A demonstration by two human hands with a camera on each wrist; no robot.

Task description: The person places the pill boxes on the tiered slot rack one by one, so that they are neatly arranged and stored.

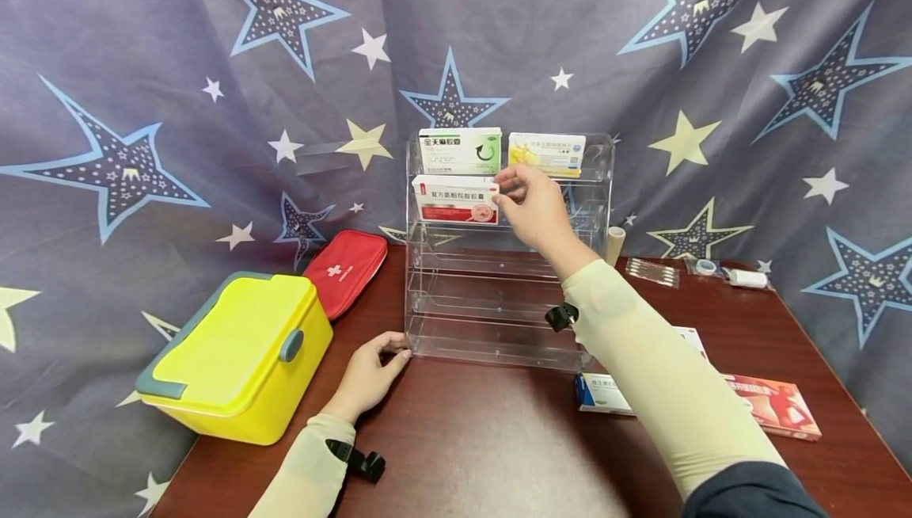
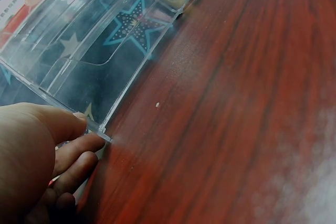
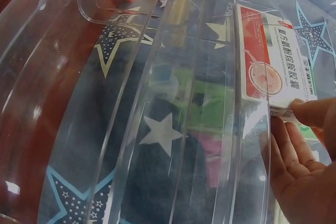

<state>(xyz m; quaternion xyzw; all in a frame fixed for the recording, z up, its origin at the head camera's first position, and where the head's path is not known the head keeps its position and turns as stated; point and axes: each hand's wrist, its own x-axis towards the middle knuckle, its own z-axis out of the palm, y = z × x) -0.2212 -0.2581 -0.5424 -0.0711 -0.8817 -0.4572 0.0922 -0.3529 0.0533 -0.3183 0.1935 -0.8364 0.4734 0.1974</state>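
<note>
A clear tiered display rack (image 1: 492, 304) stands on the table. My right hand (image 1: 534, 205) pinches the right end of a red-and-white medicine box (image 1: 456, 201), which sits on the second tier from the top, at the left. In the right wrist view the thumb lies at the edge of this medicine box (image 3: 265, 56), with the other fingers beside its end. Above it on the top tier are a green-and-white medicine box (image 1: 459, 151) and a yellow-and-white medicine box (image 1: 547, 154). My left hand (image 1: 366, 375) holds the rack's lower left front corner between thumb and fingers.
Left of the rack are a yellow lidded case (image 1: 249, 344) and a red first-aid pouch (image 1: 347, 271). More medicine boxes (image 1: 777, 405) lie at the right, partly behind my right forearm. Packaged swabs (image 1: 651, 272) and a white roll (image 1: 748, 278) lie near the curtain.
</note>
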